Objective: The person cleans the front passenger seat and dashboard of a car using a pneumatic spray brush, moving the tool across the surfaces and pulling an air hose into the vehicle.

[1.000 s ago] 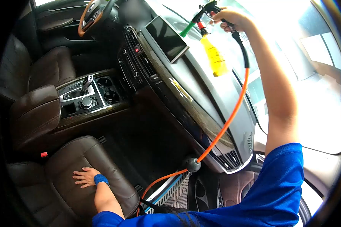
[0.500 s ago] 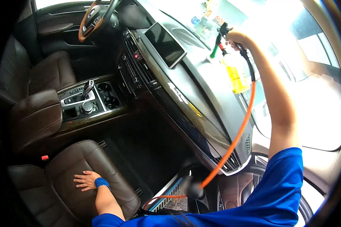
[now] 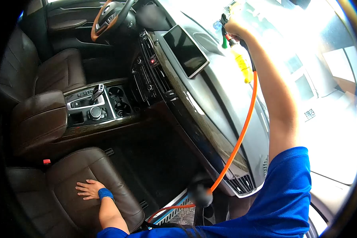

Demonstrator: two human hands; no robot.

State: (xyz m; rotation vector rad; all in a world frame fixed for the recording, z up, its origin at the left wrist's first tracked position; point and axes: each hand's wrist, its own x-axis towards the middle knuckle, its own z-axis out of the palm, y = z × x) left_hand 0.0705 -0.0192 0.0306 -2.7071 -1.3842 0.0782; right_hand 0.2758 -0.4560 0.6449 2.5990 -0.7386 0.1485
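Observation:
My left hand (image 3: 90,189) lies flat on the brown leather seat (image 3: 67,174), its fingers spread and a blue band round the wrist. High over the dashboard (image 3: 214,91), near the windshield, my right hand (image 3: 236,28) is wrapped round the black handle of a spray gun (image 3: 225,23). A yellow bottle (image 3: 242,65) hangs under the gun, and a green nozzle part (image 3: 225,42) shows beside it. From the gun an orange hose (image 3: 242,137) runs down across the dashboard's right end to a blurred dark ball (image 3: 200,194) above the door sill.
A display screen (image 3: 185,51) stands up from the dashboard, left of the spray gun. The steering wheel (image 3: 107,20) is at the upper left. Between the seats sits the centre console (image 3: 93,104) with its gear lever. An air vent (image 3: 242,185) is at the dashboard's near end.
My right hand and the spray gun first moved right and down, then back up and slightly left. The hose and its ball have swung. The view has shifted a little; my left hand stays on the seat.

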